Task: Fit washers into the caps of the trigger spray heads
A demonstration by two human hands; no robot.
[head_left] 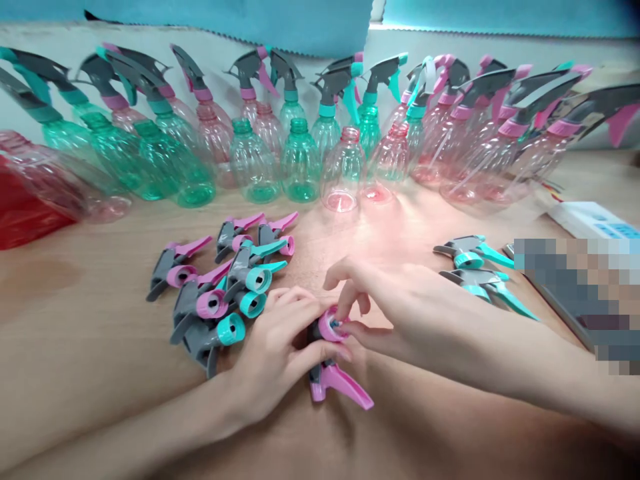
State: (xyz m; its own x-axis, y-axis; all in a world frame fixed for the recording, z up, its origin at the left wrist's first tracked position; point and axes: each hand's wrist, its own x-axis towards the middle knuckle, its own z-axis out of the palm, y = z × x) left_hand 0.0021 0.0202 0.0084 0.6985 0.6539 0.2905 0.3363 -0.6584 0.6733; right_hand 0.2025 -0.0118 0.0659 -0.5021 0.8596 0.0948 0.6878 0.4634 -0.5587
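Note:
My left hand (273,343) is closed around a grey and pink trigger spray head (345,387), low over the table at the front middle. Its pink screw collar (330,325) faces up and toward the right, and the pink trigger points down to the right. At the mouth of that collar, the thumb and a finger of my right hand (380,293) are pinched together. A small bluish bit shows inside the collar by the fingertips; what exactly they grip is too small to make out. Left of my hands lies a pile of pink and teal spray heads (213,303).
Clear green bottles (301,167) and pink bottles (344,167) stand in rows along the back, many with spray heads on. Two teal spray heads (470,253) lie at right, beside a blurred-out flat device (575,293). A red bag (30,207) is at far left, a white box (595,220) at far right.

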